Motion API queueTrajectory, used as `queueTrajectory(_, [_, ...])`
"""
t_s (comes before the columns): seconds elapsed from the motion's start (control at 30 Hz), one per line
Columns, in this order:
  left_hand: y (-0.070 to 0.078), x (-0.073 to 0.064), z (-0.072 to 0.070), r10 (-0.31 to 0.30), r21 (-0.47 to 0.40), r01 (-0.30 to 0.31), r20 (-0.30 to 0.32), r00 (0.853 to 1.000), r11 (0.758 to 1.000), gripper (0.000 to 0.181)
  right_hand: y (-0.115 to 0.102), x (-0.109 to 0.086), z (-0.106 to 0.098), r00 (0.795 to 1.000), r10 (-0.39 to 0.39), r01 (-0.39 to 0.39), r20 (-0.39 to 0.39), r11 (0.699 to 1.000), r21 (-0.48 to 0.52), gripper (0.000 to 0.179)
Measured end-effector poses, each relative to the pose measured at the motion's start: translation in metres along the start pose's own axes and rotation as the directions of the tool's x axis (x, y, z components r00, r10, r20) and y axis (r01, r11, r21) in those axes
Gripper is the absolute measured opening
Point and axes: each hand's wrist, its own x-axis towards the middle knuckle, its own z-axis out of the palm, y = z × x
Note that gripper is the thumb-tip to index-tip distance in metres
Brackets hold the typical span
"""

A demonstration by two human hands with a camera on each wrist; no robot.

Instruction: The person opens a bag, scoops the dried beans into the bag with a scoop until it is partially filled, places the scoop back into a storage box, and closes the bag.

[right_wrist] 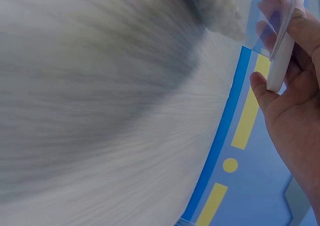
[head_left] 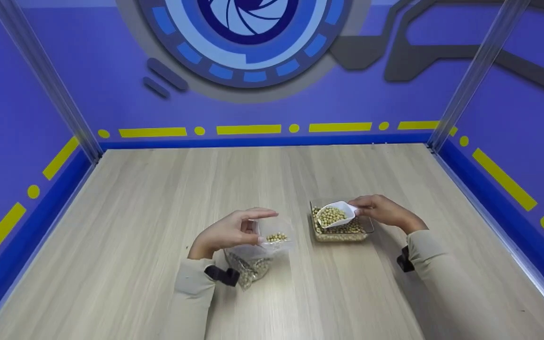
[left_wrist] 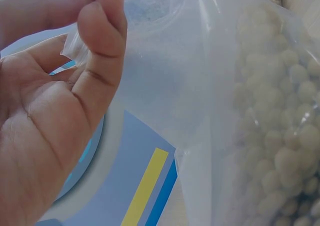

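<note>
My left hand (head_left: pixel 234 229) pinches the edge of a clear plastic bag (left_wrist: pixel 165 91) between thumb and fingers. A small heap of pale, round soybeans (head_left: pixel 276 237) sits in this bag. Below my left wrist lies another clear bag (head_left: pixel 254 271), with more soybeans inside. My right hand (head_left: pixel 386 211) grips the handle of a white scoop (head_left: pixel 349 208), which is heaped with soybeans and overlaps a clear rectangular container (head_left: pixel 370 231) in the head view. Soybeans fill much of that container. The white handle (right_wrist: pixel 281 64) lies between thumb and fingers in the right wrist view.
The wooden tabletop (head_left: pixel 182 189) carries the container to the right of the bags. Blue printed panels (head_left: pixel 253 111) with yellow dashes stand along its back and sides. Metal posts (head_left: pixel 470 71) rise at the far corners.
</note>
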Motion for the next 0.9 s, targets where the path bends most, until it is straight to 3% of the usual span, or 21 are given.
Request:
queueTrajectory(0.4, [-0.002,0.001,0.001,0.001,0.005,-0.001,-0.001,1.000,1.000,0.062,0.006,0.002,0.002,1.000,-0.015,0.015,-0.002,0.999,0.031,0.033])
queueTrajectory(0.9, [-0.003,0.001,0.000,-0.008,0.034,0.008,0.000,1.000,0.999,0.061,0.014,-0.003,0.005,1.000,0.011,-0.006,-0.021,0.976,0.217,0.039])
